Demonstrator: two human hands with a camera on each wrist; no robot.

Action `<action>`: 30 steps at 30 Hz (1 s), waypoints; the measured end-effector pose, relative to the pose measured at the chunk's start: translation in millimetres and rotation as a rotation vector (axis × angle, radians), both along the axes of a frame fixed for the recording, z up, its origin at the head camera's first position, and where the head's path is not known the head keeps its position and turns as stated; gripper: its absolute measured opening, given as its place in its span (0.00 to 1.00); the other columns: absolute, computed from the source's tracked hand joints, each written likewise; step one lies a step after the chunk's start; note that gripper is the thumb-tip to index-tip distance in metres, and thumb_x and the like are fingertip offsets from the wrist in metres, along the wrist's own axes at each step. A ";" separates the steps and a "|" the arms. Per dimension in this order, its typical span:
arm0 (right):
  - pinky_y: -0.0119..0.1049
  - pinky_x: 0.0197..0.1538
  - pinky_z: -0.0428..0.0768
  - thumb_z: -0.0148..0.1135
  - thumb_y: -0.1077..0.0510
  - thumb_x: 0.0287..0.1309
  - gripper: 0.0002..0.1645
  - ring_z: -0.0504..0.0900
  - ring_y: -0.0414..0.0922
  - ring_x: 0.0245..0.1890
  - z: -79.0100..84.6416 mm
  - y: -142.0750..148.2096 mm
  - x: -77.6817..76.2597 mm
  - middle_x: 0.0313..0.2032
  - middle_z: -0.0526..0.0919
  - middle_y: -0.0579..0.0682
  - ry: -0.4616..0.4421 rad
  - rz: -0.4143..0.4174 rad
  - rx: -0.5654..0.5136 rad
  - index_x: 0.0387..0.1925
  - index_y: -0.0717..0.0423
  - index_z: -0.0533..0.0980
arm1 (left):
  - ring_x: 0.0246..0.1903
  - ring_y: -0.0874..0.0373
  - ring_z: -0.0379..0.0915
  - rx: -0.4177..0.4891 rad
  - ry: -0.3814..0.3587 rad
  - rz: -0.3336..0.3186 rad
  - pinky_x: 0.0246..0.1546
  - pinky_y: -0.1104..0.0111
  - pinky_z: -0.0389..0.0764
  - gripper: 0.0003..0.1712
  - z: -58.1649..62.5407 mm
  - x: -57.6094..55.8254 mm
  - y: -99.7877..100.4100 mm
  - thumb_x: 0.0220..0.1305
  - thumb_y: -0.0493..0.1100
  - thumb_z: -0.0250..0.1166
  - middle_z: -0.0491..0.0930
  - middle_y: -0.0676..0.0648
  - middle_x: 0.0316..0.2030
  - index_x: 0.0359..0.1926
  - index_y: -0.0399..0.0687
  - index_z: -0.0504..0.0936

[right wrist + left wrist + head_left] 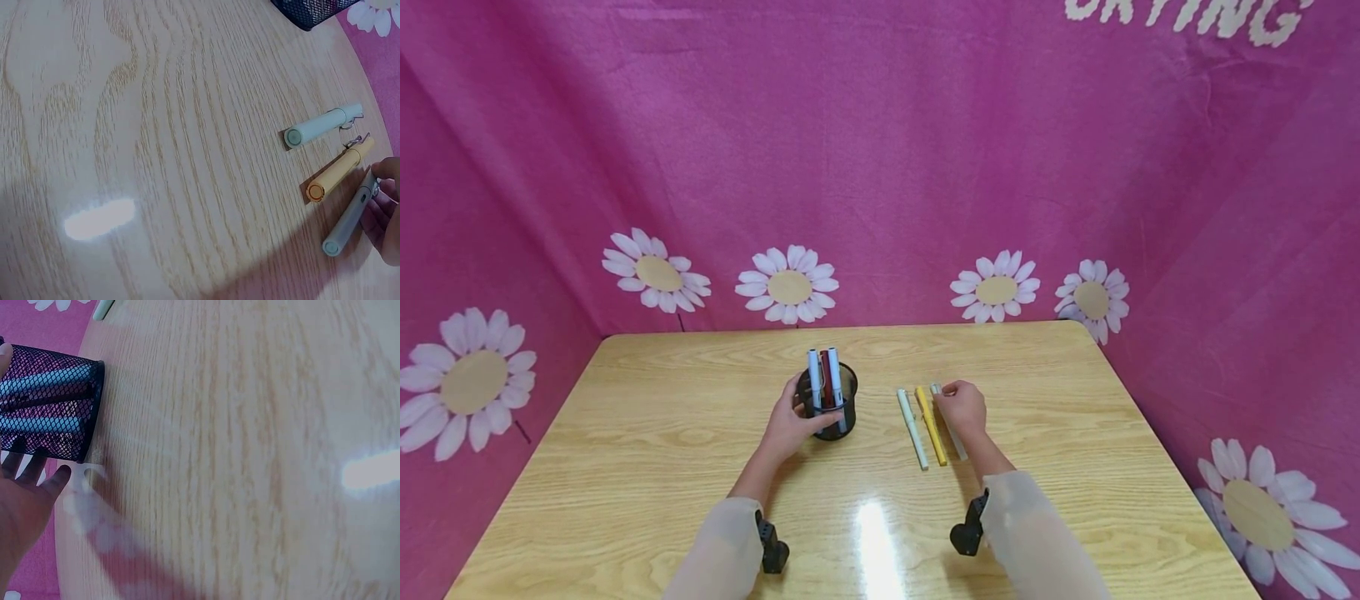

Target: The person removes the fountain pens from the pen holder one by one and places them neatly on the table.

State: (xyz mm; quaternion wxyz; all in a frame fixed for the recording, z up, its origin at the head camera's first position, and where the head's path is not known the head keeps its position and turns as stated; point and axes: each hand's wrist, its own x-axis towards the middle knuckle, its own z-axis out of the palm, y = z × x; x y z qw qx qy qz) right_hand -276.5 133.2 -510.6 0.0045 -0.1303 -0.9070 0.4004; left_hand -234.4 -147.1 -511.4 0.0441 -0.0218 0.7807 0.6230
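My left hand [788, 425] curves round a black mesh pen cup [848, 417], thumb across its near side and fingers at its left. Two light blue pens [814, 373] and a dark red pen [826, 379] stand upright inside; the mesh shows their lower parts in the left wrist view. My right hand [964, 407] pinches a pale grey-green pen [350, 220] near its clip end. That pen lies along the table, partly covered by the hand in the head view. Left of it lie a yellow pen [932, 427] and a mint green pen [913, 430], untouched.
The light wood table [647, 442] carries a bright glare patch near its front. A pink cloth [865, 167] with white daisies hangs behind it and at both sides. Black wrist cameras [771, 546] sit on both sleeves.
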 end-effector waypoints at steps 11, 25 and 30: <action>0.36 0.35 0.77 0.61 0.54 0.56 0.14 0.79 0.48 0.35 -4.0 1.4 -2.6 0.38 0.82 0.57 -0.034 -0.026 -0.035 0.38 0.62 0.80 | 0.65 0.41 0.59 0.005 0.000 0.001 0.62 0.49 0.67 0.57 2.1 0.9 0.0 0.43 0.52 0.76 0.60 0.45 0.67 0.71 0.58 0.51; 0.32 0.27 0.74 0.59 0.53 0.58 0.15 0.78 0.46 0.30 -0.4 2.8 -0.9 0.36 0.82 0.57 -0.038 -0.028 -0.021 0.39 0.61 0.80 | 0.66 0.40 0.57 0.000 0.005 -0.006 0.63 0.49 0.67 0.58 2.9 1.2 0.2 0.43 0.54 0.76 0.59 0.45 0.68 0.71 0.58 0.50; 0.32 0.28 0.73 0.58 0.52 0.58 0.16 0.78 0.46 0.30 1.1 3.7 0.1 0.36 0.82 0.56 -0.048 -0.026 -0.023 0.40 0.60 0.80 | 0.67 0.40 0.55 -0.002 0.001 -0.004 0.63 0.49 0.66 0.58 2.3 1.1 -0.2 0.43 0.55 0.76 0.58 0.45 0.68 0.71 0.58 0.50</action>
